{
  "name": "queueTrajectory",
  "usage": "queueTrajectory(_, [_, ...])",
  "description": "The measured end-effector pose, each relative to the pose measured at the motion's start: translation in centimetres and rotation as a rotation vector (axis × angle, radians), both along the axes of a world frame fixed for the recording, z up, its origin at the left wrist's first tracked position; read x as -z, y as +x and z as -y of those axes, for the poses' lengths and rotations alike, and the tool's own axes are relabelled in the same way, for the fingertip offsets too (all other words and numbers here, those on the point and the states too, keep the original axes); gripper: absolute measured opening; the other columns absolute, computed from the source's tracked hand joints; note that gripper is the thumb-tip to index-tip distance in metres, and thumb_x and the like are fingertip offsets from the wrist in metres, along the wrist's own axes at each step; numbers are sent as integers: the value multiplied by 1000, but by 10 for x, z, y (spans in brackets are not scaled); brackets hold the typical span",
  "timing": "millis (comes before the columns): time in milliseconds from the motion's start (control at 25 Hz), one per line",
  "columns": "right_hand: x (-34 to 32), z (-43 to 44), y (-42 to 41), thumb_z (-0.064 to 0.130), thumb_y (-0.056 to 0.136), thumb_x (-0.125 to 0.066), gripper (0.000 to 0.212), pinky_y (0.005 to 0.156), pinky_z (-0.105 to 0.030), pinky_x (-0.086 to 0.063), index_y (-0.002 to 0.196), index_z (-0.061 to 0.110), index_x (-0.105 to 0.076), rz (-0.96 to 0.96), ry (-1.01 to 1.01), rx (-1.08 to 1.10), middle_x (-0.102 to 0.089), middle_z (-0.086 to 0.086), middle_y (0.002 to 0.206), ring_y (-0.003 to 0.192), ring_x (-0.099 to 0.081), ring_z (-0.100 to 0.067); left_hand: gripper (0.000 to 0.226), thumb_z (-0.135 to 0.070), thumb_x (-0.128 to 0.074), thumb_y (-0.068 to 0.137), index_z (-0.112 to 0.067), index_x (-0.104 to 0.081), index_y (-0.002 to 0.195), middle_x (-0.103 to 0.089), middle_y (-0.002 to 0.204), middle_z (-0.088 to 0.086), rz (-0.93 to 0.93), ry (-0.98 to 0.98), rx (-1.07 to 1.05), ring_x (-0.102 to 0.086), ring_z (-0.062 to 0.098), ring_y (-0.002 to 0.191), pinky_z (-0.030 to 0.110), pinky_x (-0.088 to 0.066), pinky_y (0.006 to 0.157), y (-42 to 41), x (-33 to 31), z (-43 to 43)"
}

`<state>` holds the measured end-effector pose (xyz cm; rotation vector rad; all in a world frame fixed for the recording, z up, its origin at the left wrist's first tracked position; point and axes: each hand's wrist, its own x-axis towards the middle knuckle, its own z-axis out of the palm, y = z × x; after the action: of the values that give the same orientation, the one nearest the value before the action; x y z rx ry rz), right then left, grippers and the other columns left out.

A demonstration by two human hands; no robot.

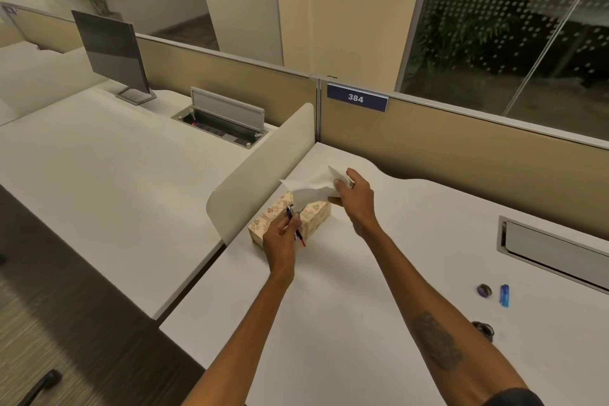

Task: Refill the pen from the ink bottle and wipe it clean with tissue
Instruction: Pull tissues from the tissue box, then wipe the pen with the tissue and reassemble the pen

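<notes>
Pen [295, 227] clamped in left fingers [290, 219], right fingers [342, 183] pinching tissue [311, 189]; white desk [346, 290] (office cubicle).

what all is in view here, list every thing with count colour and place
tissue box: 1, beige floral, left part of the near desk by the divider
tissue: 1, white, above the box, in the right hand
pen: 1, blue and red, in the left hand over the box
blue cap: 1, blue, right of the desk
small round lid: 1, purple-dark, beside the blue cap
dark object: 1, partly hidden behind the right forearm, cannot tell what
desk: 1, white, near
monitor: 1, dark, neighbouring desk
number sign: 1, blue, reads 384, on the partition
left hand: grip shut on pen
right hand: grip shut on tissue
</notes>
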<state>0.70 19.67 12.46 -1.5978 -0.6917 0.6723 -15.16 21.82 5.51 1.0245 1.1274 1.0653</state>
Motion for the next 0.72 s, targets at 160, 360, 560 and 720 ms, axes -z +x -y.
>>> queueTrajectory(160, [-2,43,14,6,97,-54,52,76,-32,-63,147,13,-41,-194,19,121,-46,-2,137,110,-61,-29,31,-29,-74,87,-14,-74,114,-75,108,-4,4,45,39,-69,-2,91,19,-56,81,18,-18,28])
queueTrajectory(360, [-5,97,28,0,94,-58,62,69,-27,-61,148,26,-40,-356,91,116,-44,-3,136,98,-64,-22,37,-31,-71,89,-15,-69,122,-74,110,-1,-7,150,81,-68,10,103,12,-54,77,45,-39,64])
queueTrajectory(560, [-13,146,32,6,98,-52,25,74,-24,-60,116,13,-67,-320,69,5,-61,-14,129,108,-64,-27,36,-29,-70,90,-13,-70,122,-73,113,-2,27,165,137,-68,14,108,24,-59,84,74,-56,98])
queueTrajectory(720, [-24,184,37,37,96,-59,28,81,-27,-57,118,20,-64,-263,-14,-225,-66,-4,119,105,-65,-22,37,-27,-70,90,-14,-68,125,-72,119,-2,63,163,194,-68,13,110,31,-58,91,92,-69,123])
